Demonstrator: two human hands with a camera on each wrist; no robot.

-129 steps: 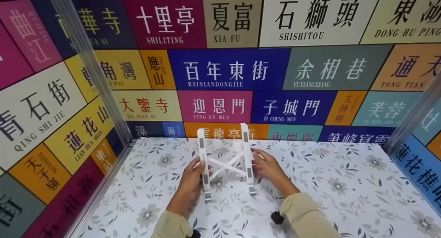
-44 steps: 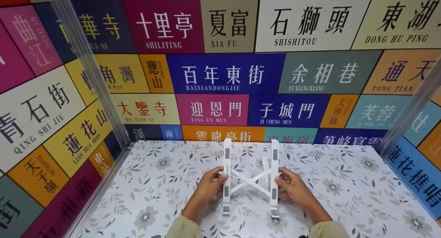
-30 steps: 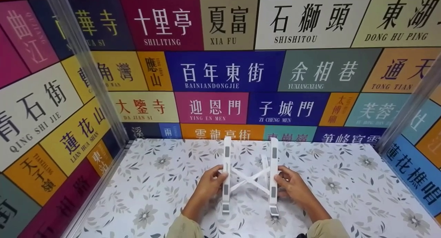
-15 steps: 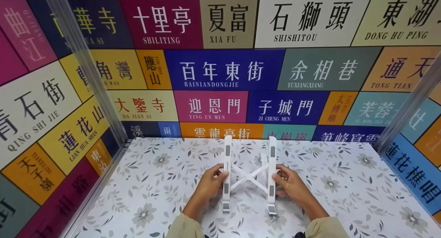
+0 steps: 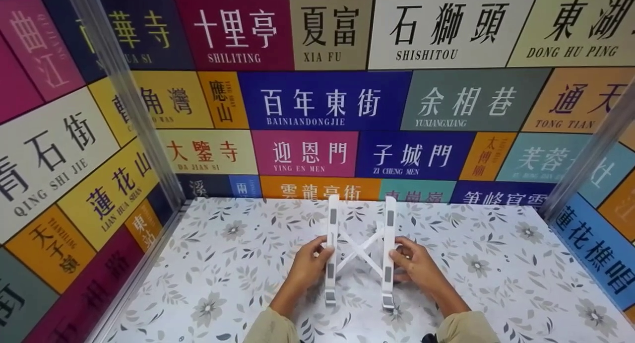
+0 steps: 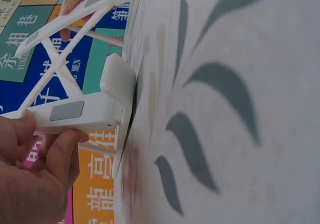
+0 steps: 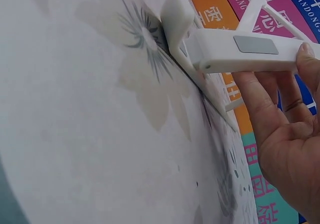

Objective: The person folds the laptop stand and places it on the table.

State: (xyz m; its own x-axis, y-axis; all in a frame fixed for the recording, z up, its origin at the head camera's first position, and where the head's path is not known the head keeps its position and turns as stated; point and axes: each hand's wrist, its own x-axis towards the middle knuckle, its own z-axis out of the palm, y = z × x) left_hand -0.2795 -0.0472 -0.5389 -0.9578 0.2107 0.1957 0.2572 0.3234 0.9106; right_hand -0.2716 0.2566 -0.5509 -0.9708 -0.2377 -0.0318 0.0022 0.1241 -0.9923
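A white folding laptop stand (image 5: 388, 241) stands on the table, its two long rails joined by crossed bars. My left hand (image 5: 308, 263) pinches the left rail between thumb and fingers. On the other side, my right hand (image 5: 419, 263) grips the right rail the same way, thumb on top. The left wrist view shows a grey pad (image 6: 67, 111) on the rail beside the left thumb, and an upturned lip (image 6: 118, 76) at its near end. In the right wrist view the right rail's lip (image 7: 177, 14) is close to the tabletop.
The table is covered with a white cloth (image 5: 238, 293) printed with grey flowers and leaves. Behind it rises a wall of coloured sign panels (image 5: 325, 100). Clear upright strips stand at the left corner (image 5: 144, 129) and the right corner (image 5: 578, 159).
Since the oldest frame, both hands have shifted the stand right and nearer. Over the last second the rails have drawn closer together, and the crossed bars have narrowed.
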